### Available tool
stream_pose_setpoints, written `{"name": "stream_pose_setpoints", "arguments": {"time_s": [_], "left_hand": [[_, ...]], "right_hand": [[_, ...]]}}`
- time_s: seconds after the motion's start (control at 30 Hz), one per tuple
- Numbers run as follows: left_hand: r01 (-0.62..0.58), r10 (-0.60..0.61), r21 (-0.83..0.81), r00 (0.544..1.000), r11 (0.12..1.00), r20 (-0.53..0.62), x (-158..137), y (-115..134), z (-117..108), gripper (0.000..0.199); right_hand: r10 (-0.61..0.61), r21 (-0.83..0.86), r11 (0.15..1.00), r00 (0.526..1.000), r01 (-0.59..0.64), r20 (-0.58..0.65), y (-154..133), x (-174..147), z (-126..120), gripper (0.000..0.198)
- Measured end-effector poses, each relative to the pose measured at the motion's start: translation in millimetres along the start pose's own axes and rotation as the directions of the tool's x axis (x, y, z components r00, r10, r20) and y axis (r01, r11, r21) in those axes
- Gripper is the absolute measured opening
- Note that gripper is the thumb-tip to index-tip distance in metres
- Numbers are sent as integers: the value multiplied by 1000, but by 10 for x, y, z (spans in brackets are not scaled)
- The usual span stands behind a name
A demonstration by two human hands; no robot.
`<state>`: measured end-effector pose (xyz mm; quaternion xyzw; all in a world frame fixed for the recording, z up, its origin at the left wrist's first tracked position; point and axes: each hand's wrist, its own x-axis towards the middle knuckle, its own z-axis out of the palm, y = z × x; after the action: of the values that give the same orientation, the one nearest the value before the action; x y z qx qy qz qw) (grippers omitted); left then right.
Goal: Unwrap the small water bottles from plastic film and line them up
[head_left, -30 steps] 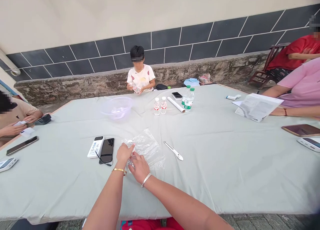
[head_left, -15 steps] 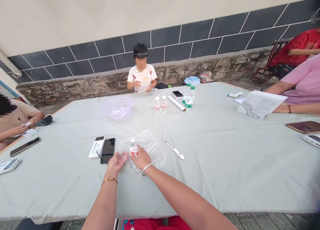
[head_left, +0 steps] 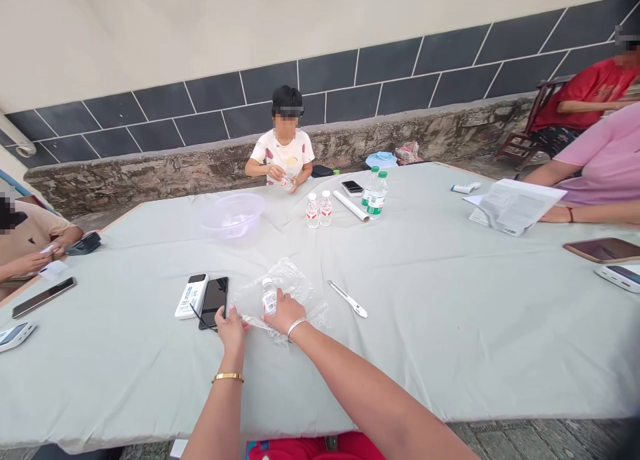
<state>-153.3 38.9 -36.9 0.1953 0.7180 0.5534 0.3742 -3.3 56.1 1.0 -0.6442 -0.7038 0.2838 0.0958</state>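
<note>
A small clear water bottle with a white cap (head_left: 269, 299) stands tilted over a crumpled clear plastic bag (head_left: 305, 293) on the table. My right hand (head_left: 286, 312) is closed round the bottle from its right side, and its label faces up with a printed code. My left hand (head_left: 233, 328) pinches the near left edge of the plastic bag, close to the black phone (head_left: 214, 303). A white power bank (head_left: 191, 297) with a short cable lies beside that phone. To the right of the bag lies a white utility knife (head_left: 347, 299).
Two small bottles (head_left: 319, 211), a white roll (head_left: 351, 206), two green-capped bottles (head_left: 375, 197) and a purple translucent basin (head_left: 233, 215) stand farther back. A person (head_left: 283, 150) opposite handles a bottle. Others sit left and right, one with papers (head_left: 517, 207).
My left hand has closed from spread fingers onto the bag's edge. The bottle has turned in my right hand, from its red-and-white label side to the printed code.
</note>
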Motion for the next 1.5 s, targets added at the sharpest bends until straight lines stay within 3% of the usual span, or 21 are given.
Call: {"name": "stream_pose_setpoints", "arguments": {"time_s": [0.1, 0.2, 0.33, 0.53, 0.67, 0.77, 0.9, 1.0, 1.07, 1.13, 1.23, 1.27, 1.33, 1.4, 1.43, 1.5], "left_hand": [[-77, 46, 180, 984, 981, 172, -116, 1, -6, 91], [-52, 0, 157, 950, 986, 312, -135, -30, -69, 88], [-71, 38, 80, 932, 994, 360, -16, -72, -266, 90], [-131, -38, 248, 814, 960, 580, 124, -14, -548, 74], [-214, -41, 354, 806, 910, 591, 166, 65, -604, 75], [-375, -1, 572, 836, 729, 549, 218, 95, -628, 71], [-440, 65, 746, 878, 500, 475, 278, 105, -696, 65], [-408, 74, 817, 906, 408, 416, 276, 124, -756, 46], [-403, 61, 821, 907, 405, 416, 255, 150, -782, 36], [-404, 30, 792, 897, 457, 441, 225, 185, -786, 33], [-334, 5, 733, 911, 593, 412, 167, 236, -738, 45], [-310, 13, 743, 926, 593, 377, 143, 248, -711, 47], [-296, 49, 811, 948, 504, 315, 86, 260, -651, 38], [-317, 76, 868, 947, 382, 312, 23, 267, -600, 16], [-345, 75, 885, 938, 312, 339, -9, 274, -584, 7], [-420, 60, 893, 907, 163, 416, -66, 311, -569, 13]], "right_hand": [[31, 26, 999, 999, -32, 26, -8, 23, 8, 98], [69, 95, 993, 994, -77, 84, 41, 73, -53, 100], [85, 154, 982, 983, -110, 162, 202, 97, -194, 102], [151, 123, 979, 983, -164, 106, 549, 72, -376, 91], [215, 283, 937, 977, -205, -6, 781, 72, -442, 79], [252, 421, 892, 955, -166, -158, 869, 90, -447, 79], [218, 537, 843, 884, 43, -414, 887, 169, -402, 95], [138, 497, 847, 823, 191, -551, 917, 264, -351, 82], [124, 464, 862, 802, 205, -585, 952, 335, -338, 72], [140, 452, 875, 803, 174, -580, 978, 401, -357, 70], [144, 428, 894, 821, 131, -552, 983, 444, -417, 75], [144, 416, 902, 830, 114, -539, 979, 428, -432, 76], [158, 385, 920, 831, 72, -533, 969, 334, -433, 74], [155, 333, 941, 792, 64, -590, 954, 162, -387, 63], [120, 291, 952, 767, 91, -630, 938, 58, -348, 54], [-57, 168, 962, 759, 215, -648, 868, -149, -251, 44]]}}
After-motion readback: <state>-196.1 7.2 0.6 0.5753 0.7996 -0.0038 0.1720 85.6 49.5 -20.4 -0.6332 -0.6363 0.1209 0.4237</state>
